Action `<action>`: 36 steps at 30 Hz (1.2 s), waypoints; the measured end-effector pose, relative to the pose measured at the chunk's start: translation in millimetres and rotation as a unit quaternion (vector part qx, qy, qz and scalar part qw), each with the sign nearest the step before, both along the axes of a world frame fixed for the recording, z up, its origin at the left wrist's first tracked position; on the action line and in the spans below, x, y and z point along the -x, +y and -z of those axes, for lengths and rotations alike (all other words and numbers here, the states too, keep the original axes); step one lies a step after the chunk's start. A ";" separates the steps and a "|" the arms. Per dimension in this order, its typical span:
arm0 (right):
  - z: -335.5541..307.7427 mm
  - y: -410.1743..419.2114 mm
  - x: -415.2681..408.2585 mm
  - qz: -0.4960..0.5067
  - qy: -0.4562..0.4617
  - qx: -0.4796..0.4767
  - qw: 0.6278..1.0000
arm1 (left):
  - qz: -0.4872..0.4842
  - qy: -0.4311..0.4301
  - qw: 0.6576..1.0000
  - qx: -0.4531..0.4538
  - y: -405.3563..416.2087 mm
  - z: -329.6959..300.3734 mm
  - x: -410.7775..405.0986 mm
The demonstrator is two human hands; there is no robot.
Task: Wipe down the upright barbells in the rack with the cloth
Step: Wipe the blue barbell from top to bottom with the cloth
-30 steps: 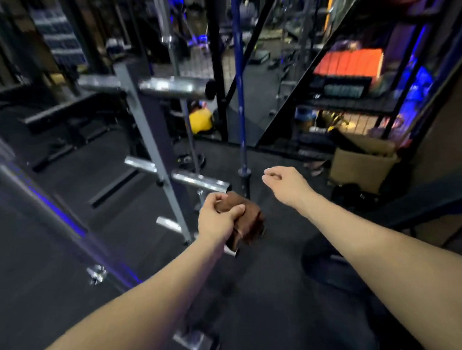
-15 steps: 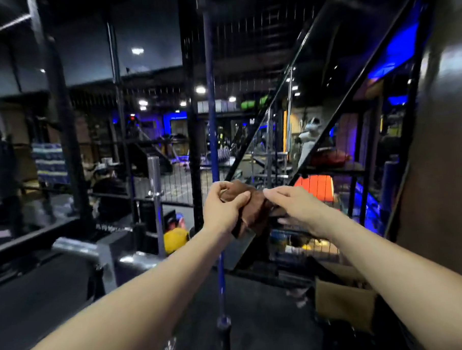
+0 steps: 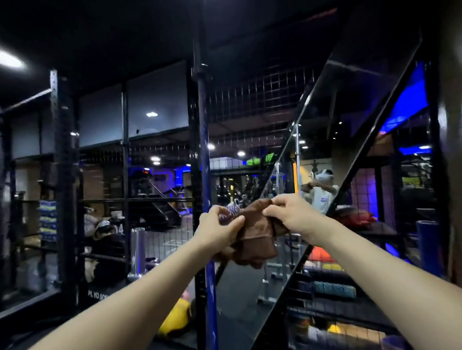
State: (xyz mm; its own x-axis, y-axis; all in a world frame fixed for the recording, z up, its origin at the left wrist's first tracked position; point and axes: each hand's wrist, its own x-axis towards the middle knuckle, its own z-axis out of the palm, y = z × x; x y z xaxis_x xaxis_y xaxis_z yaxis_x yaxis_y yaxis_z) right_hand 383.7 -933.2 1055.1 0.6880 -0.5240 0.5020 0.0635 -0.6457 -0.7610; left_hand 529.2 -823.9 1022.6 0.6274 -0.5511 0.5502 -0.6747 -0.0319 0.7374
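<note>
Task apparently at an early stage: no wiping contact visible yet. Cloth (image 3: pixel 256 237) held up at chest height by both hands, in front of the blue upright barbell (image 3: pixel 204 154), not yet wrapped around the shaft. Left hand (image 3: pixel 217 228) pinching the left edge of the cloth between thumb and curled fingers; right hand (image 3: pixel 287 216) gripping the upper right edge, fingers bent over the fabric. Hands close together, joined only through the cloth, as if spreading or refolding it. Probably a preparation of the cloth before the next pass on the bar. Impossible to judge from here whether any barbell is already clean. A second, chrome bar end (image 3: pixel 138 247) standing to the left, lower, apparently also waiting for wiping; hard to say if other bars remain.

Cloth: brown, soft, thick like a small towel, bunched and folded, with a stitched hem hanging down at the bottom. A patterned blue-white patch visible near the left thumb, unclear whether part of the cloth or something behind. Looks dry, but not possible to be sure.

Barbell: long, thin, dark blue, vertical, crossing the whole height of the view just behind the left hand, with a collar near the top and some pale scuffs on the lower part.

Behind: slanted mirror (image 3: pixel 328 133) at the right, black rack posts (image 3: pixel 62 161), wire mesh.
</note>
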 end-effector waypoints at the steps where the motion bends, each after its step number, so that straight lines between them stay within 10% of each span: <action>1: -6.5 -13.2 -8.1 -0.013 -0.001 0.018 1.000 | -0.002 -0.059 0.998 0.009 -8.4 -7.8 -7.5; 7: -47.0 -69.6 -55.2 -0.145 -0.098 -0.059 0.983 | 0.089 -0.072 0.992 0.045 -48.4 -48.8 -25.5; 12: -61.7 -99.9 -92.5 -0.369 -0.190 -0.246 0.876 | 0.051 0.069 0.973 0.213 -82.5 -91.6 -43.7; 19: -89.5 -113.1 -139.4 -0.487 -0.170 -0.199 0.833 | -0.009 0.108 0.966 0.236 -128.7 -135.6 -79.0; 36: -251.8 -138.7 -239.6 -0.160 -0.472 0.012 0.867 | -0.072 -0.218 0.941 0.250 -127.2 -273.9 -170.2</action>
State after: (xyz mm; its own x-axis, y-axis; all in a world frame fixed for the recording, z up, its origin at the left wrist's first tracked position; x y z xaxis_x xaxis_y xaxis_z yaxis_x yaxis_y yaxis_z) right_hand 623.4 -1072.0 1306.9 0.0745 -0.3639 0.9285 0.8297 -0.4939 -0.2601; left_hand 699.4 -951.1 1296.5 0.3310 -0.0813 0.9401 -0.9315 0.1310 0.3393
